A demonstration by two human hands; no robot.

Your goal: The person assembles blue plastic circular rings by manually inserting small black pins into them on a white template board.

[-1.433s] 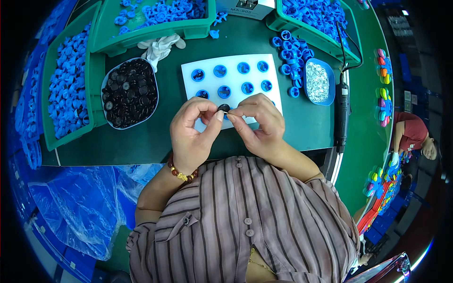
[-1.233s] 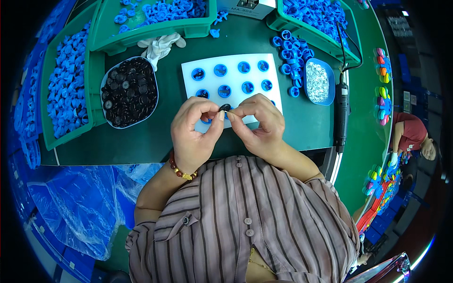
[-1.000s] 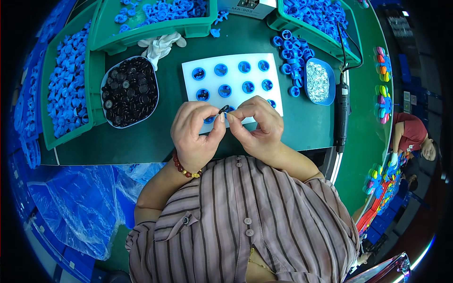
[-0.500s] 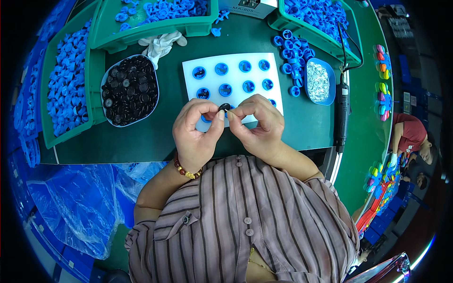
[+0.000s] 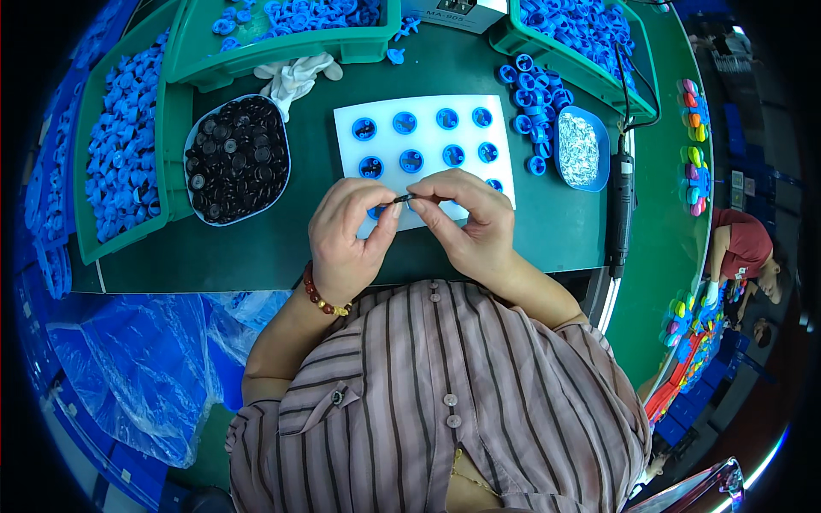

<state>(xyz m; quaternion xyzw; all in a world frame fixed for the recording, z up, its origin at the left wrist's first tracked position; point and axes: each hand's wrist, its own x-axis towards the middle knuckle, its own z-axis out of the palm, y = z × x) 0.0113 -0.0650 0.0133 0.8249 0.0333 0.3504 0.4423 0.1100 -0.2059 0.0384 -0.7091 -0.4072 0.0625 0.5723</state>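
Note:
A small black round disc [image 5: 400,199], turned nearly edge-on, is pinched between the fingertips of my left hand [image 5: 349,232] and my right hand [image 5: 469,224]. Both hands are closed on it, above the near edge of a white board [image 5: 432,137]. Rows of round blue cups [image 5: 411,161] sit in that board, with dark parts inside several of them. My hands hide part of the nearest row. To the left of my left hand stands a white-rimmed tub [image 5: 288,175] heaped with similar black discs [image 5: 235,158].
Green bins [image 5: 128,244] of blue plastic parts line the left and back. White gloves [image 5: 295,79] lie behind the tub. Loose blue rings [image 5: 537,107], a blue dish [image 5: 605,162] of small clear pieces and a corded black screwdriver [image 5: 619,214] are at right. A co-worker [image 5: 742,244] sits far right.
The black disc has turned from showing its face to nearly edge-on between my fingertips. My left hand has shifted slightly left, and my right-hand fingers have changed their hold.

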